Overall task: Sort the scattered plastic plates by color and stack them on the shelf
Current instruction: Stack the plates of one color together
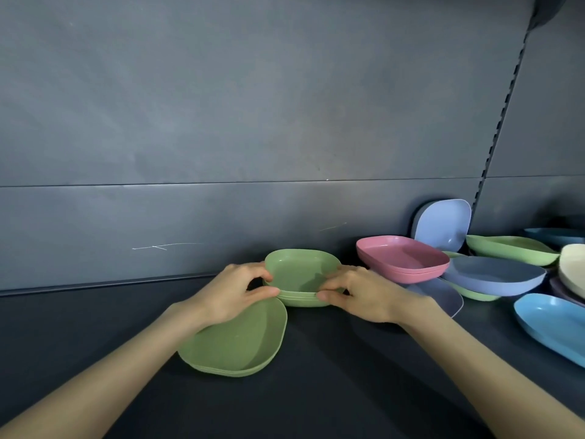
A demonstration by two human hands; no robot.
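A small stack of green plates (299, 274) sits on the dark shelf (332, 375) near the back wall. My left hand (234, 291) pinches its left rim and my right hand (357, 293) pinches its right rim. A second, lower stack of green plates (240, 340) lies just in front and to the left, partly under my left wrist. To the right are a pink stack (402, 256), a lilac plate (443, 224) leaning on the wall, a grey-blue plate (493, 274) and a bright blue plate (550, 324).
More scattered plates lie at the far right: a green one (509, 248), a cream one (573, 267) and a dark blue one (554, 234). A purple-grey plate (443, 294) lies under the pink stack. A slotted upright (503, 115) runs up the back wall.
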